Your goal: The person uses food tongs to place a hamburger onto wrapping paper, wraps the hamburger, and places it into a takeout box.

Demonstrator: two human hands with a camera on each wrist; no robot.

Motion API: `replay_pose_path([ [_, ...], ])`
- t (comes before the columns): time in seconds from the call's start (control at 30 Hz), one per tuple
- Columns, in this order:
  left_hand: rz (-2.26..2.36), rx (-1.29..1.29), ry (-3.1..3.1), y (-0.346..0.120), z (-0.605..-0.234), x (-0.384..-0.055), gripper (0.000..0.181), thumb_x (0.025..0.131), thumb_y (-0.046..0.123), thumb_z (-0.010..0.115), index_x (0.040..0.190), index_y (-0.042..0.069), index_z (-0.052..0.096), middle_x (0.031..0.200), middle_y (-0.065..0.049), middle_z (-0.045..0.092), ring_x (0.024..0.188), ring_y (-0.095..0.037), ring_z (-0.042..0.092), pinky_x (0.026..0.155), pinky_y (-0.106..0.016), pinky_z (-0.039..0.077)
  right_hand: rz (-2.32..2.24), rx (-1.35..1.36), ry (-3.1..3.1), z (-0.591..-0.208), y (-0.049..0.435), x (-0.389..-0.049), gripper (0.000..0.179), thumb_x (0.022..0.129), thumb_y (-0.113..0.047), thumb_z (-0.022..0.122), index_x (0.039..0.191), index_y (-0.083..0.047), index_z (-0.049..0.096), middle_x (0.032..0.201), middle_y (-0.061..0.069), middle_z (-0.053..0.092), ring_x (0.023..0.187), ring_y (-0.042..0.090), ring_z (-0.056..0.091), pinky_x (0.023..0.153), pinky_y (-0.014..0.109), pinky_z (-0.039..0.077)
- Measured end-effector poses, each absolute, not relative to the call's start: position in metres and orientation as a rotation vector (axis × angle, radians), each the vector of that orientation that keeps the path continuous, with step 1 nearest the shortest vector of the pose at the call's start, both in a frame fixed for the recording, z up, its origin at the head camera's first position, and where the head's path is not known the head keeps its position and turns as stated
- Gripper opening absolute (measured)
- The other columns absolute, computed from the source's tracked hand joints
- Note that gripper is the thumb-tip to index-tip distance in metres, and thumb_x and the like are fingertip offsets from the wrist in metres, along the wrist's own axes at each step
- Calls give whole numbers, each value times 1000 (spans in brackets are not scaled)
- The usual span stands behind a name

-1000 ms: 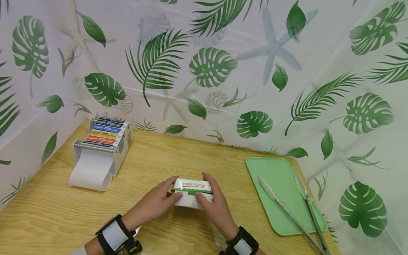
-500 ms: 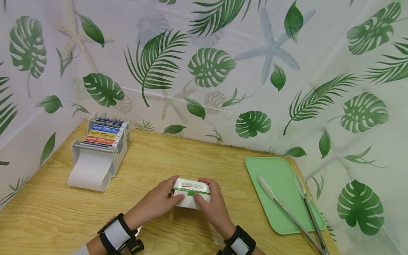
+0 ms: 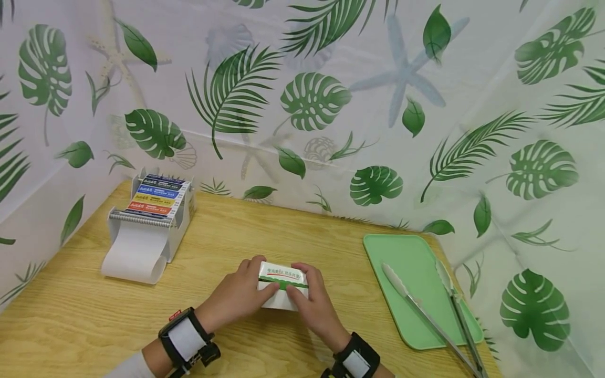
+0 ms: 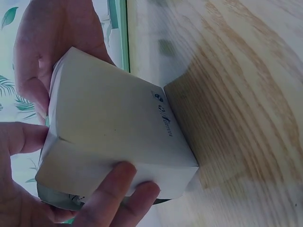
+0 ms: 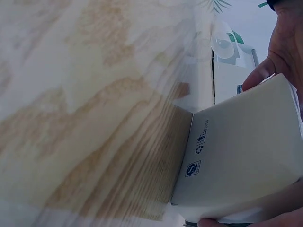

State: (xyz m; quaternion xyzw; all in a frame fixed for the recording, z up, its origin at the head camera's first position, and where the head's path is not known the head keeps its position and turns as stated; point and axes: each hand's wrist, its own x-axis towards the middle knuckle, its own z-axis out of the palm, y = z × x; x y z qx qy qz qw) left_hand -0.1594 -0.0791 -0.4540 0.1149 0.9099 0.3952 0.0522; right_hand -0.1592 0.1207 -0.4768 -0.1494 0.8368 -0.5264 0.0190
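A small white carton point(image 3: 281, 271) with a green wavy band and green lettering on its lid stands on the wooden table, lid folded over. Gripping its left side is my left hand point(image 3: 236, 294), whose thumb presses the front edge by the green band. My right hand point(image 3: 319, 307) holds the opposite side, its thumb on the front near the other thumb. Seen from the left wrist, two left fingers point(image 4: 111, 191) curl onto a side of the carton point(image 4: 109, 113). The right wrist view has the carton's plain front point(image 5: 241, 146) with small dark print low down.
A light green tray point(image 3: 406, 315) lies at the right, with long metal tongs point(image 3: 432, 317) across it and past its near edge. At the back left stands a label dispenser point(image 3: 151, 202) with a white strip point(image 3: 134, 254) hanging out. Leaf-patterned sheeting point(image 3: 312, 157) surrounds the table.
The carton has shifted slightly left at its right end. My left thumb has slid right along the green band, its fingers now wrapping the carton's back left corner. My right hand has moved slightly left.
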Motion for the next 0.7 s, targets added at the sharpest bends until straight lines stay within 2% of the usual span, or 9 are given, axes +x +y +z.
replay_pose_path([
  [0.23,1200,346,2726,-80,-454,-163,70,94,42,72,146,3,46,122,-21,54,76,-22,59,60,-35,50,-1605,-444,2630,-479,119,-161,45,98,-9,58,141,-9,45,144,13,39,127,27,41,104,50,35],
  [0.33,1210,355,2705,-80,-454,-163,77,92,42,73,150,3,43,128,-25,51,76,-22,60,60,-35,50,-1600,-415,2631,-479,118,-162,45,96,-8,57,140,-9,45,142,13,38,124,27,42,101,46,38],
  [0.43,1229,370,2675,-82,-455,-164,97,84,47,81,156,2,34,139,-25,47,81,-21,60,64,-35,51,-1602,-366,2642,-478,116,-162,47,93,-8,59,139,-10,46,140,14,39,118,26,46,95,41,43],
  [0.57,1215,472,2685,-84,-459,-164,122,69,41,95,162,9,22,149,-20,41,86,-21,61,69,-38,52,-1608,-312,2635,-475,115,-165,49,92,-10,60,139,-9,46,138,14,40,114,26,48,90,38,44],
  [0.63,1193,534,2726,-85,-460,-164,120,67,34,97,161,13,26,149,-18,43,89,-22,61,72,-40,53,-1635,-304,2598,-474,117,-168,48,93,-10,60,139,-8,46,142,14,39,117,27,47,93,39,44],
  [0.7,1187,586,2767,-86,-460,-166,111,68,29,97,157,13,34,146,-17,47,95,-23,62,77,-42,54,-1687,-304,2527,-471,119,-170,49,94,-10,61,140,-6,45,148,15,35,123,29,45,96,40,42],
])
